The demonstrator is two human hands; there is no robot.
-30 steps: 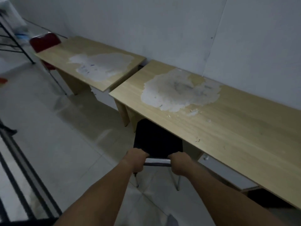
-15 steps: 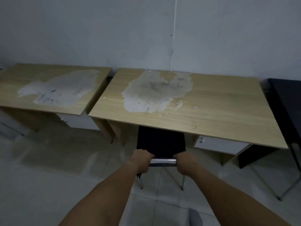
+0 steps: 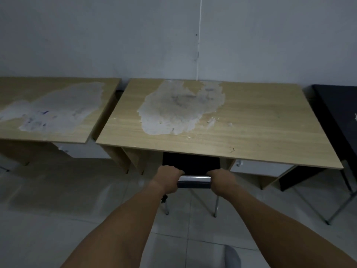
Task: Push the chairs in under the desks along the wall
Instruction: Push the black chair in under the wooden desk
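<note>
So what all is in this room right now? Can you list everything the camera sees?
desks: two, light wood with pale worn patches, side by side against the wall
chair: one, black seat with metal frame, partly under the right desk
drawer: one, white, under the right desk, right of the chair
black table: one, at the far right edge, on thin metal legs
wall: one, grey-white, behind the desks
floor: pale tiles
hands: two, bare; left hand and right hand both grip the chair's back
</note>
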